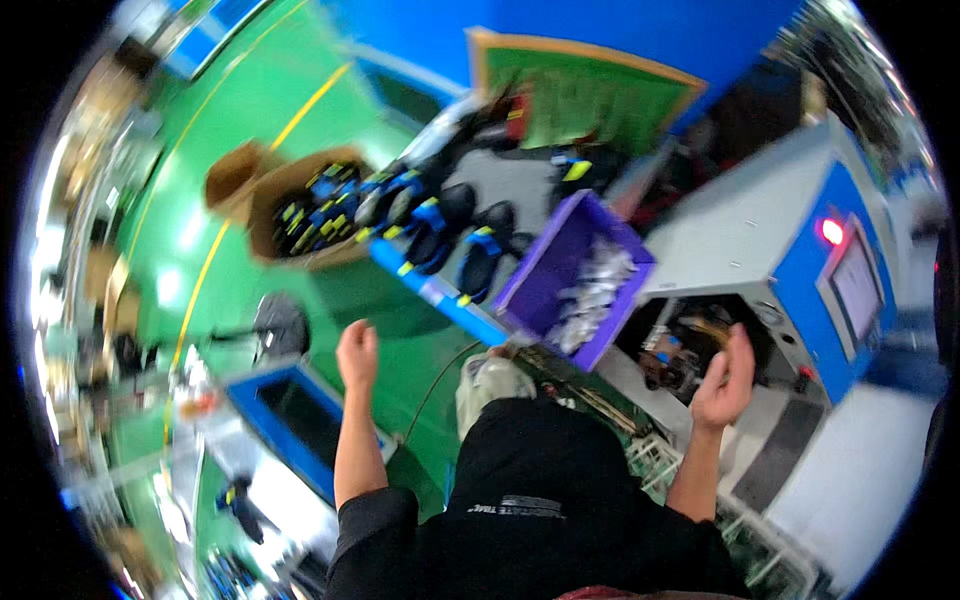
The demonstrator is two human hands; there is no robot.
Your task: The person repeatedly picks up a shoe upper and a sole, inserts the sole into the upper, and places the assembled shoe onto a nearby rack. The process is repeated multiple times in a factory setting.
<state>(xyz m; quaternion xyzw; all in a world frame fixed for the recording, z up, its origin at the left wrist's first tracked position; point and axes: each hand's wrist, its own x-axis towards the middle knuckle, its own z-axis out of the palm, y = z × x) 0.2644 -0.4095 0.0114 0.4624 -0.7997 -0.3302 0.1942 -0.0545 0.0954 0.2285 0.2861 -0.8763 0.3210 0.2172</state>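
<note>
Both hands raised and free. Our left hand (357, 352) hangs loosely curled over the green floor (250, 130), gripping nothing. Our right hand (727, 382) is open, fingers spread, just in front of the machine opening (690, 345), also bare. The purple bin (560, 270) between them is part-filled with small pale pieces. Black, blue and yellow parts lie along the workbench (500, 190) and fill the cardboard box (300, 215) beyond. We judge the work mid-batch: bin and box stocked, nothing in hand now
</note>
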